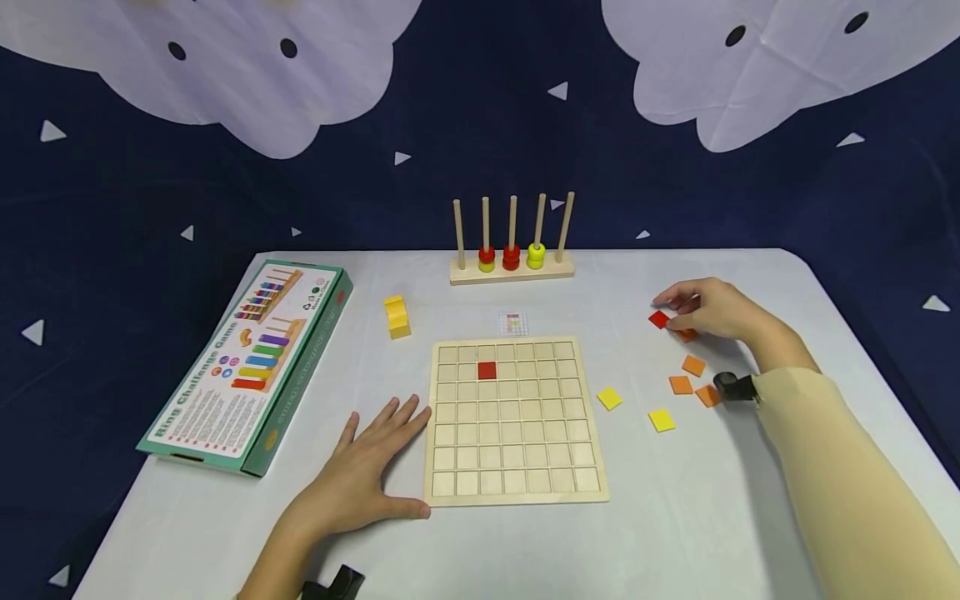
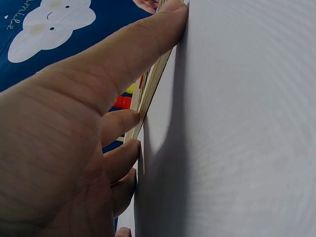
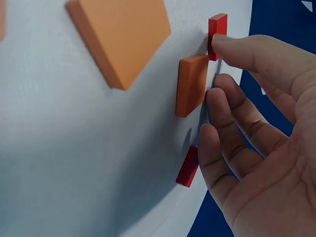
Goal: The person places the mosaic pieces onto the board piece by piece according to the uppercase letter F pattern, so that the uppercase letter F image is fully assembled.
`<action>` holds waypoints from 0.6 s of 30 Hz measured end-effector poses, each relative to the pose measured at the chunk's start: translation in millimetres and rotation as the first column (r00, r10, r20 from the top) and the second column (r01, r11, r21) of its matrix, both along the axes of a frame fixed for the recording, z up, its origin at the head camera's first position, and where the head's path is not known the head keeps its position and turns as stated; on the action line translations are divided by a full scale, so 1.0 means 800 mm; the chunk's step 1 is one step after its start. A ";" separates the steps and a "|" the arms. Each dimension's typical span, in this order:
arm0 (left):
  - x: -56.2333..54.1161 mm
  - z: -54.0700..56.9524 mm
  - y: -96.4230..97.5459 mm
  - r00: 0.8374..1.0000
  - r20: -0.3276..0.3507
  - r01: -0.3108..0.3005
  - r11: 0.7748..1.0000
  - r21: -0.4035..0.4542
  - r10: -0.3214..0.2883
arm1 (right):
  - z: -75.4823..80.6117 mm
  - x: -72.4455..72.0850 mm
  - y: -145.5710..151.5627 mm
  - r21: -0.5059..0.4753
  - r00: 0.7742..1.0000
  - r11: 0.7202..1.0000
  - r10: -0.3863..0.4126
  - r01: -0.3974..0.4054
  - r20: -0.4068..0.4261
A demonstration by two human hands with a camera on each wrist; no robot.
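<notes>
My left hand lies spread along the left side of a wooden grid board, thumb near its front corner and fingertips at its edge. In the left wrist view, the thumb and fingers touch the board's side. One red tile sits in an upper cell of the board. At the right, my right hand reaches down over loose tiles, fingers loosely bent. Its thumb touches a red tile on the table. An orange tile and a second red tile lie by the other fingers.
Yellow tiles and orange tiles lie right of the board. Behind it are a small pattern card and a peg stand with red and yellow rings. A yellow block and a game box stand left.
</notes>
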State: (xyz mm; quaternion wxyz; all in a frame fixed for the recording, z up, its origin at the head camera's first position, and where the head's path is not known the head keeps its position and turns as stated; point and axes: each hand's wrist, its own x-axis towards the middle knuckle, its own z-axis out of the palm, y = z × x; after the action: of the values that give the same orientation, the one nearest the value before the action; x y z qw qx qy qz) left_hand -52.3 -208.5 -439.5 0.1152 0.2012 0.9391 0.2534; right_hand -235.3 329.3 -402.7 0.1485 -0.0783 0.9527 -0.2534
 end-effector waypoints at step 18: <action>0.001 0.000 0.000 1.000 0.006 -0.005 1.000 0.000 0.005 | -0.009 -0.005 -0.006 0.039 1.000 0.999 -0.016 0.016 -0.009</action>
State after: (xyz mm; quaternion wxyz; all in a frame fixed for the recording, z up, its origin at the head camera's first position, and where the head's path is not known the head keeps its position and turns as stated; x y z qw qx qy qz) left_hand -51.7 -208.5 -439.3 0.1175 0.1981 0.9393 0.2543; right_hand -239.1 324.8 -409.7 0.1438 -0.0690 0.9587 -0.2354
